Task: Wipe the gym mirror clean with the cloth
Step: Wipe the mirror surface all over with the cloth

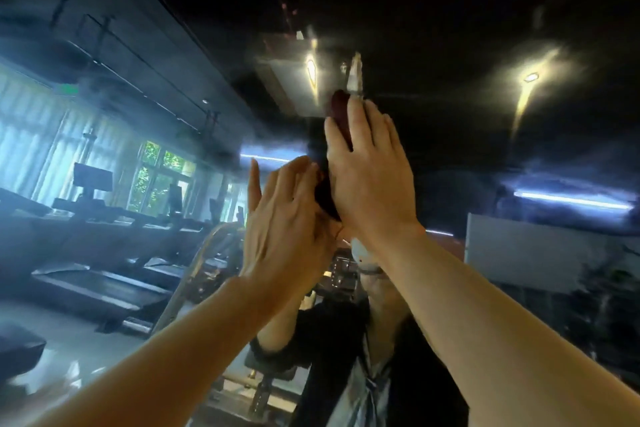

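In the head view, both arms were raised high against the large, hazy wall mirror [114,121]. A dark maroon cloth [327,194] was pressed to the glass beneath the right hand [367,166], whose fingers were laid nearly straight over it. The left hand [284,218] was set just beside the right, fingers extended toward the cloth's lower edge; whether that edge was actually touched or pinched cannot be told.

Several risks were judged from this posture. Since the cloth was held only by flat pressure, it could be dragged loose or bunched up on a stroke, and bare fingers could then be smeared across the glass. With the reach this high, uneven pressure and missed patches were likely. Streaks could also be left if the haze was merely pushed about.

Only a narrow strip of the cloth was seen, showing between the two hands and above the right fingertips, folded or crumpled rather than spread. A cloudy film was noted over the mirror's left side, across the reflected treadmills [104,274] and windows [159,177].
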